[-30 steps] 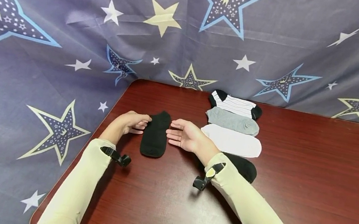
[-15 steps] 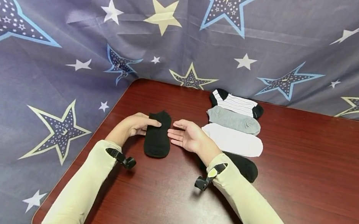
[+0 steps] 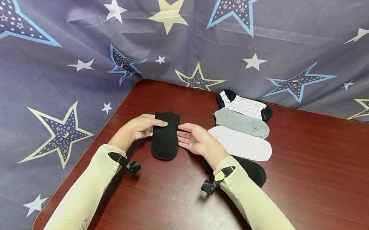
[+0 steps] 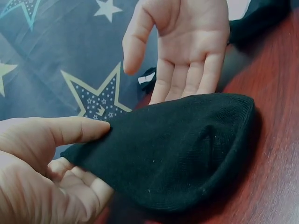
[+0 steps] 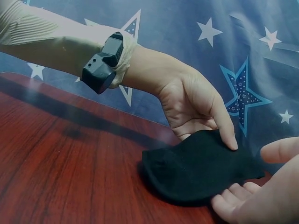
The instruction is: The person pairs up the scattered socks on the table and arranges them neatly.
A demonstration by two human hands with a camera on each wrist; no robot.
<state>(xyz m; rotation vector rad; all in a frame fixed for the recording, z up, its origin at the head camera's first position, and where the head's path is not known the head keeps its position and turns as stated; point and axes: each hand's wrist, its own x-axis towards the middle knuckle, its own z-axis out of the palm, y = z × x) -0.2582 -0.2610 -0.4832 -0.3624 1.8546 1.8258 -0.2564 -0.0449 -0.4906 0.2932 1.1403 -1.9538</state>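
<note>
A black sock (image 3: 165, 140) is pinched near its upper left edge by my left hand (image 3: 137, 127), thumb on top and fingers beneath. In the left wrist view the sock (image 4: 173, 149) hangs out from the thumb, its rounded end over the red table. My right hand (image 3: 196, 138) has its palm turned toward the sock, fingers straight. Its fingertips reach behind the sock's right edge, and in the right wrist view the fingers (image 5: 233, 198) pass under that edge while the thumb stays apart from the cloth.
To the right lie a striped sock (image 3: 244, 106) with black ends, a grey sock (image 3: 240, 122), a white sock (image 3: 242, 144) and another black sock (image 3: 254, 172), partly behind my right forearm. A star-patterned cloth (image 3: 93, 30) hangs behind and left of the brown-red table (image 3: 163, 211).
My left thumb has come over the sock and now pinches it. The sock has been lifted and shifted slightly right, toward my right fingertips. The right hand has barely moved.
</note>
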